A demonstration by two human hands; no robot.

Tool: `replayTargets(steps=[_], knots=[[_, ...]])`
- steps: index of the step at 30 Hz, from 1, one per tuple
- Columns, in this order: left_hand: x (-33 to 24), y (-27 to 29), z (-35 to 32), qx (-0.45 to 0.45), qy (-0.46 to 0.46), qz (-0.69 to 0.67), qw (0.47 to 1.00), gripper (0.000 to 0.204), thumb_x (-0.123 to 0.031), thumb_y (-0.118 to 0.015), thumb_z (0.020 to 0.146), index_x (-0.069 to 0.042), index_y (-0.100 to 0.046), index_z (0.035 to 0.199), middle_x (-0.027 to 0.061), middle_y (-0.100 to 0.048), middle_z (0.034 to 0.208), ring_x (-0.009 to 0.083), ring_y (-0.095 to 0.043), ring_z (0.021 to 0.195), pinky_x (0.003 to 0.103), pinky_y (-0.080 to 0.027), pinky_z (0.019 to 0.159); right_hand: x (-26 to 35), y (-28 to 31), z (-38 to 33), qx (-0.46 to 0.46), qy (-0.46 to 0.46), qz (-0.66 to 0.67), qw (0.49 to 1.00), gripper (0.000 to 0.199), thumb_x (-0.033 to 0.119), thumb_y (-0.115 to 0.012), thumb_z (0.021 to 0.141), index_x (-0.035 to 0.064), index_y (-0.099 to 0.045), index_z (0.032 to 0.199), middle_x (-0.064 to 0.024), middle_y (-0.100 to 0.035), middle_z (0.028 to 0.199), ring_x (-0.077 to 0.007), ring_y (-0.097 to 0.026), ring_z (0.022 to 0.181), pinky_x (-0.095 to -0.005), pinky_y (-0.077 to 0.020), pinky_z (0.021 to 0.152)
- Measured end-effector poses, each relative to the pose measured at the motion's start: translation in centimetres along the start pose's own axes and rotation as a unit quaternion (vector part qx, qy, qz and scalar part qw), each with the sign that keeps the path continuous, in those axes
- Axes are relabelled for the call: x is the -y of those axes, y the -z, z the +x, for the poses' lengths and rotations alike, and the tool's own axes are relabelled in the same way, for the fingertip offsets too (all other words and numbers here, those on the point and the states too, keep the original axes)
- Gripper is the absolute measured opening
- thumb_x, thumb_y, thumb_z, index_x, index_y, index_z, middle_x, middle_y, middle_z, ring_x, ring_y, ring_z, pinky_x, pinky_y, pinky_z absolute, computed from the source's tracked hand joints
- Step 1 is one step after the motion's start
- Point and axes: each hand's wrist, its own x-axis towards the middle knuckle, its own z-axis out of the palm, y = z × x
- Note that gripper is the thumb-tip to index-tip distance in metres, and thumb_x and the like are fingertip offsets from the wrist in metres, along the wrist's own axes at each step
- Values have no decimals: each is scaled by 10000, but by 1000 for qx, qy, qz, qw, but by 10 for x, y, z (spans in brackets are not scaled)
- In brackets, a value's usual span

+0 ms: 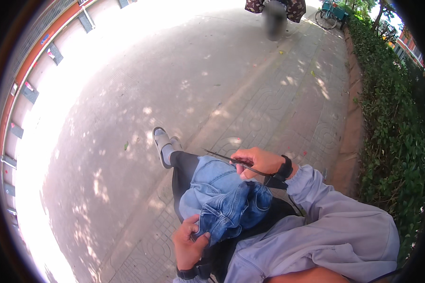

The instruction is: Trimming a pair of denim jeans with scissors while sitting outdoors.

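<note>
On the lap, folded blue denim garment (pixel 224 195).
Left hand (pixel 189 245) grips its lower edge; right hand (pixel 257 162) grasps long dark scissors (pixel 243 165) above it.

faded denim cloth (pixel 222 198), patterned rough paving (pixel 269 108)

A patterned brick pavement (pixel 278 108) runs ahead, dappled with sun and leaf shade. A green hedge (pixel 392 132) lines its right side behind a low brick kerb (pixel 353 118). A tiled wall (pixel 28 94) curves along the left. A parked cycle (pixel 333 14) stands far off.
</note>
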Motion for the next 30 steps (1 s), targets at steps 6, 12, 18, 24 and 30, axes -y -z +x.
replayTargets(steps=[6, 12, 18, 24, 30], knots=[[-19, -9, -10, 65, -22, 22, 997, 237, 87, -717, 650, 0, -560, 804, 205, -658, 1163, 228, -626, 1038, 340, -444, 917, 8, -22, 20, 41, 38, 49, 997, 542, 112, -746, 791, 1, -542, 1281, -51, -649, 1019, -123, -601, 980, -288, -472, 899], [-15, -6, -6, 126, -143, 64, 980, 244, 99, -687, 678, -15, -539, 835, 177, -678, 1157, 230, -632, 876, 322, -487, 775, -9, -48, 26, 194, 1, 46, 980, 549, 157, -756, 796, -1, -548, 1279, -57, -653, 998, -130, -601, 964, -288, -470, 886], [-10, -11, -4, 20, -144, 53, 988, 215, 133, -630, 692, -15, -546, 822, 159, -683, 1121, 179, -594, 850, 300, -463, 793, -13, -37, 21, 245, -17, 67, 967, 570, 178, -771, 781, 8, -556, 1280, -53, -647, 971, -123, -593, 920, -268, -466, 832], [-18, -22, -3, -181, -120, 116, 969, 177, 97, -642, 746, -13, -568, 863, 103, -652, 992, 158, -580, 841, 284, -459, 784, 4, -27, 13, 239, 19, 23, 971, 584, 108, -785, 728, 29, -571, 1265, -68, -628, 1046, -125, -576, 946, -291, -465, 867], [1, -18, 9, -179, 33, 45, 982, 169, -81, -750, 856, -41, -595, 913, -20, -578, 835, 55, -523, 741, 204, -425, 690, 22, -23, -3, 30, 7, 116, 993, 526, 95, -765, 694, 26, -591, 1186, -10, -562, 918, -93, -539, 862, -244, -450, 754]])
